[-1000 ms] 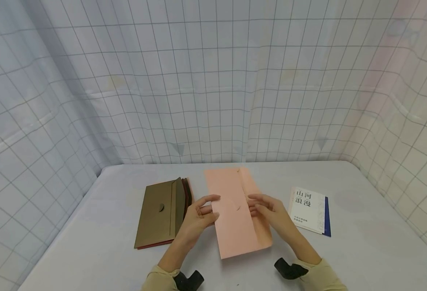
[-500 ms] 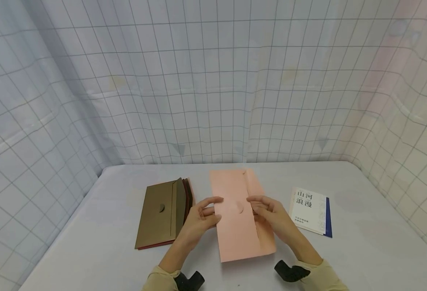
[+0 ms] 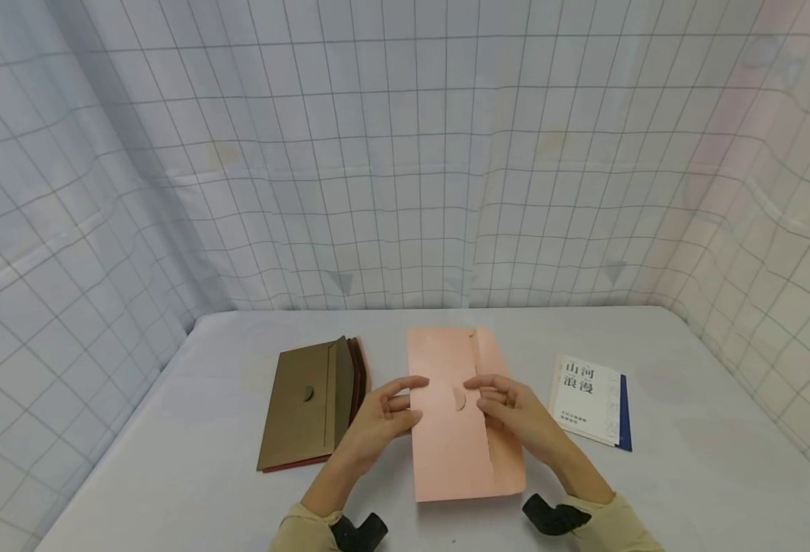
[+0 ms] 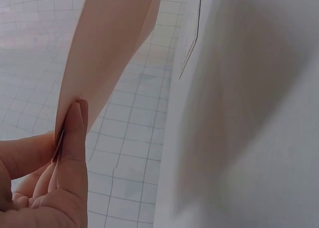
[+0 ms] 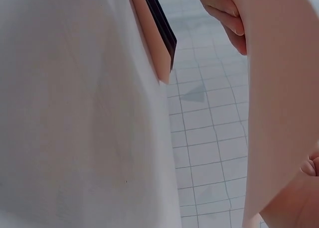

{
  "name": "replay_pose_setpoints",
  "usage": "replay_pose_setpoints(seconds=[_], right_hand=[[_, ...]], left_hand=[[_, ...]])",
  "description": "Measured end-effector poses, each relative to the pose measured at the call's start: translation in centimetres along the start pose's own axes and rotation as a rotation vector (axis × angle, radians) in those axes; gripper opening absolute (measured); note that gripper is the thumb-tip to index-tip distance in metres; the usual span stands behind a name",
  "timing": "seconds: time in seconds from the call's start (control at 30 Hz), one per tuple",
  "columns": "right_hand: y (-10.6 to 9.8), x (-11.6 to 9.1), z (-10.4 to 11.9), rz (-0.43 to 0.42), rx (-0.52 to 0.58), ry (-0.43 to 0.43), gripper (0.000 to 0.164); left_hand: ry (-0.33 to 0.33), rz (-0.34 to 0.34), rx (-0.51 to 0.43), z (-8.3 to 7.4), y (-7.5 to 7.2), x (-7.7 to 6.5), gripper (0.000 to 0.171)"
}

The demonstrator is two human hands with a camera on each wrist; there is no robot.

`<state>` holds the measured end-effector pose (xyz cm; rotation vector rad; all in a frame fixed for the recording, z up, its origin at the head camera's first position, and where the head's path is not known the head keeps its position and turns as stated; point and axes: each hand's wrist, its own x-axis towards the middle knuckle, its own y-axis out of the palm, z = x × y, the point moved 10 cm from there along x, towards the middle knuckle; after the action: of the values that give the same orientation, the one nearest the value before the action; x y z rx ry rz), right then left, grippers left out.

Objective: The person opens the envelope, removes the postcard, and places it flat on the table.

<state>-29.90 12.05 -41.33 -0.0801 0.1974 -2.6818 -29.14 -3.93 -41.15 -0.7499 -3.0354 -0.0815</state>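
Both hands hold a pink envelope just above the middle of the white table, its long axis running from 12 to 6 o'clock. The left hand pinches the envelope's 9 o'clock edge between thumb and fingers, while the right hand grips the 3 o'clock side, fingertips near the small round flap tab. At 9 o'clock of the envelope lies a stack of brown envelopes; at 3 o'clock lies a white booklet with dark characters and a blue edge.
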Motion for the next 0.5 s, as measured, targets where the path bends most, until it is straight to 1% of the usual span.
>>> replay_pose_setpoints(seconds=[0.17, 0.3, 0.5], right_hand=[[0.21, -0.03, 0.00, 0.015, -0.003, 0.003, 0.037], [0.24, -0.07, 0.15, 0.012, 0.012, -0.018, 0.037], [0.22, -0.03, 0.24, 0.008, 0.028, -0.044, 0.038]], left_hand=[[-0.001, 0.016, 0.013, 0.22, 0.04, 0.05, 0.048], [-0.012, 0.017, 0.025, 0.36, 0.04, 0.13, 0.047], [-0.005, 0.017, 0.058, 0.18, 0.13, 0.12, 0.048]])
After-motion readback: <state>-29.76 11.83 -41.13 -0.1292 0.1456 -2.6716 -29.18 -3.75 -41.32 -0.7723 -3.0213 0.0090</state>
